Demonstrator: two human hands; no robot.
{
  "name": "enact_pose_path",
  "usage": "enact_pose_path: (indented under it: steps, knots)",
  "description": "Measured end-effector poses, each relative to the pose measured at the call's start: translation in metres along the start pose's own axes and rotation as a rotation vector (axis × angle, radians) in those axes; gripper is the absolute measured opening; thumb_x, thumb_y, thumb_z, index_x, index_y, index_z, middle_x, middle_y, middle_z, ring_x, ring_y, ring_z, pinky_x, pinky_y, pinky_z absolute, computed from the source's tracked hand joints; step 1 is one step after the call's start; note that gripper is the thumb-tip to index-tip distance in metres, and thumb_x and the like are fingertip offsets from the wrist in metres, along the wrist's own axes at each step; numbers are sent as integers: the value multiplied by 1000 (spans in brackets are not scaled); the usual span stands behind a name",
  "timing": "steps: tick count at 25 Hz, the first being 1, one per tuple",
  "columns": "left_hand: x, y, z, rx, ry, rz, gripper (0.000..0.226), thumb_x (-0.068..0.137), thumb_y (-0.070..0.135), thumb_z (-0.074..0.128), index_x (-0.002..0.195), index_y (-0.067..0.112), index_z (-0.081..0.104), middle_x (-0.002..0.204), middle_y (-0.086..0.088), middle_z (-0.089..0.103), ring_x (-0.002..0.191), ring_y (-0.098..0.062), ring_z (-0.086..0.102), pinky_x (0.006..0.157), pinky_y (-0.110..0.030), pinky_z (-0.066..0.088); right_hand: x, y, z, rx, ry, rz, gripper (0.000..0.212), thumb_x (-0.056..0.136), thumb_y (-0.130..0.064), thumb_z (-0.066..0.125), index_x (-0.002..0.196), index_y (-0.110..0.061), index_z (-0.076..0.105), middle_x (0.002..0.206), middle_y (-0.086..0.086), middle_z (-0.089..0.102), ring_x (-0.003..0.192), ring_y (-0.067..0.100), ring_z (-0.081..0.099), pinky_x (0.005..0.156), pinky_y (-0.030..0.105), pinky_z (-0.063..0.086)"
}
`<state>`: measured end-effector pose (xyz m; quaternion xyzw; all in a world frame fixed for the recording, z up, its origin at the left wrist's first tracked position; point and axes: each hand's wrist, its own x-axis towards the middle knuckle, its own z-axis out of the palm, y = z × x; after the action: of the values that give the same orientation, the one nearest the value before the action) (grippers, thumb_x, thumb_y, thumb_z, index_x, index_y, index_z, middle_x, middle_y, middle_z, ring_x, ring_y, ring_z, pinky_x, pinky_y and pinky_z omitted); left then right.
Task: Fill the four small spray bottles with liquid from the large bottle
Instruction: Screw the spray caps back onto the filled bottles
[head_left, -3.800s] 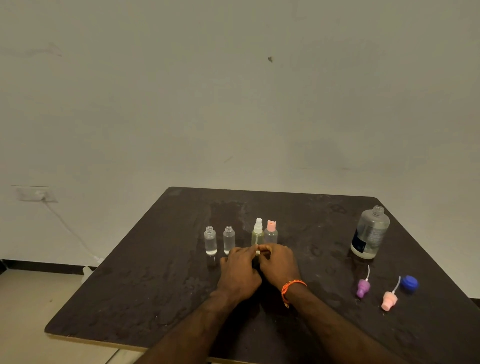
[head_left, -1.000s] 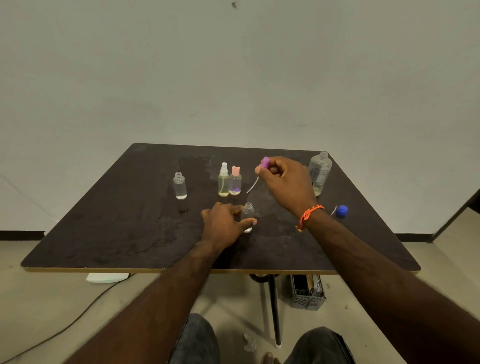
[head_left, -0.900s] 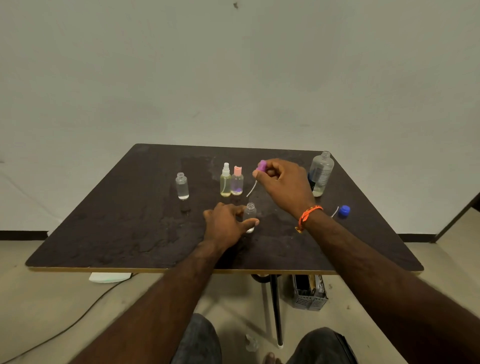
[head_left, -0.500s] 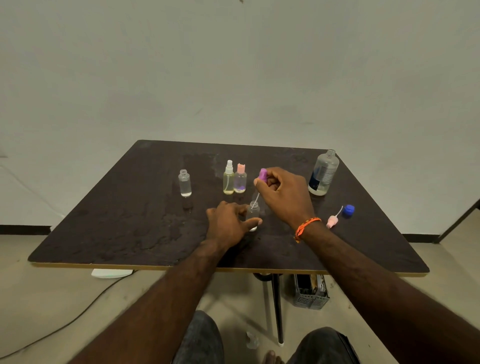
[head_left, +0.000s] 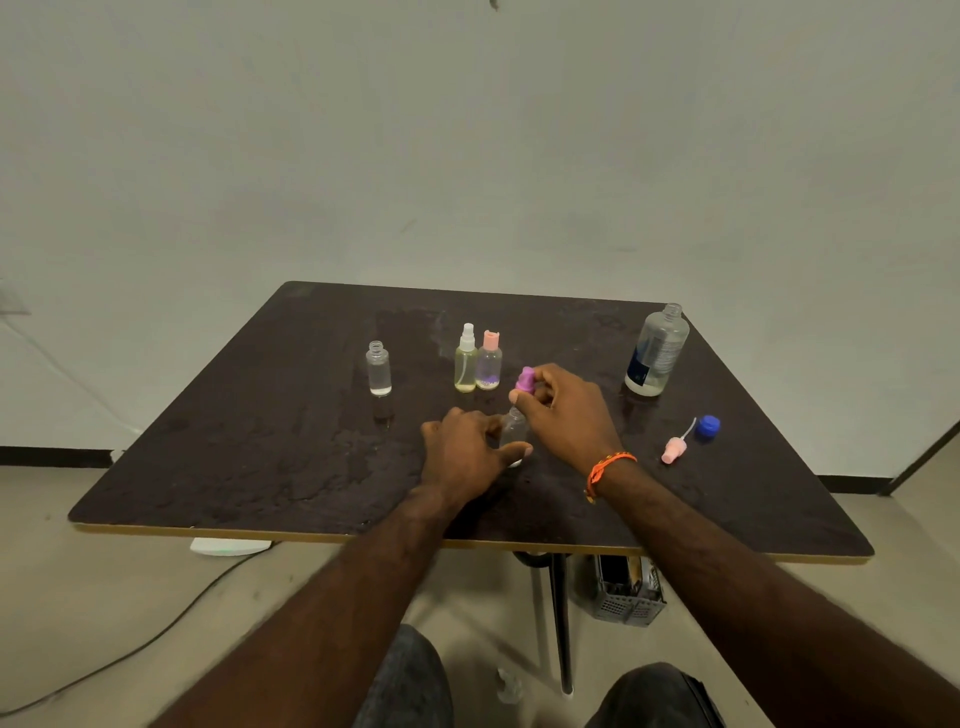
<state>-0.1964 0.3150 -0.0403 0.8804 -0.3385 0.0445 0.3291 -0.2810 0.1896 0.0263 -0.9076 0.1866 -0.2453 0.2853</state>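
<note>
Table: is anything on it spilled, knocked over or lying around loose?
No bottle has tipped over. The table has a blotchy, wet-looking sheen across its middle, perhaps spilled liquid or just wear. A pink sprayer and a blue cap lie loose near the right edge, and the large bottle stands uncapped.

The left hand (head_left: 465, 452) hides the lower part of the small bottle (head_left: 514, 427).

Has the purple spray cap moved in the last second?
Yes. The purple cap, in the right hand, dropped from level with the capped bottles towards the open bottle.
</note>
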Motion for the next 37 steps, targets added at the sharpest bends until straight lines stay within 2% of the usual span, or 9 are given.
enact_pose_path:
  steps: [10,15,18,22,24,27,32,35,37]
  knots:
    - [-3,-1,3,-14,-9,-24,34,88,58,73,106,29,76,95,9,70,104,-14,56,91,-40,33,-11,16,19,41,-16,57,27,79,-42,81,90,-24,64,85,-11,62,79,7,58,68,22,47]
    - [-3,-3,5,-37,-7,-24,33,88,57,72,101,27,76,91,12,69,102,-14,57,85,-39,29,-12,12,16,191,-96,53,63,83,-40,75,138,-25,49,129,-11,57,110,8,57,90,32,54]
    - [-2,-5,7,-38,-23,-11,39,86,63,71,106,30,77,93,13,71,103,-13,58,85,-40,30,-13,9,10,242,-39,-7,43,91,-21,68,133,-22,56,120,-3,69,100,5,65,87,30,59]
    - [-3,-5,6,-31,-11,-28,43,84,63,73,110,28,76,99,10,73,105,-14,59,91,-41,35,-10,10,10,187,-7,90,45,79,-36,84,113,-24,57,88,-8,66,76,3,63,65,18,53]
    - [-4,-3,5,-28,0,-41,39,85,61,74,102,26,76,96,9,72,103,-14,60,88,-39,33,-11,11,12,186,-63,99,63,75,-46,84,124,-24,51,101,-9,65,87,6,62,72,23,54]
    - [-3,-4,5,-23,-16,-30,39,85,63,72,103,30,77,92,12,70,102,-14,60,84,-39,30,-12,11,10,253,-106,11,60,86,-27,74,139,-25,46,128,-8,63,110,7,60,91,29,53]
    - [-4,-3,6,1,-28,-37,45,84,66,72,112,30,75,98,10,71,105,-15,56,90,-40,34,-10,10,5,190,-39,78,47,78,-31,84,114,-24,55,90,-8,69,76,1,64,68,22,55]
    - [-5,-2,5,-19,-18,-56,38,84,62,74,100,27,75,95,10,70,105,-16,58,90,-41,34,-13,8,8,244,-97,87,68,74,-40,86,128,-24,48,110,-12,63,94,5,62,73,18,48]
    - [-6,-2,4,-11,-26,-44,38,85,62,73,105,30,76,97,10,70,106,-17,57,89,-41,33,-13,9,8,305,-115,42,56,85,-28,78,133,-24,49,119,-13,66,104,4,64,82,21,54]
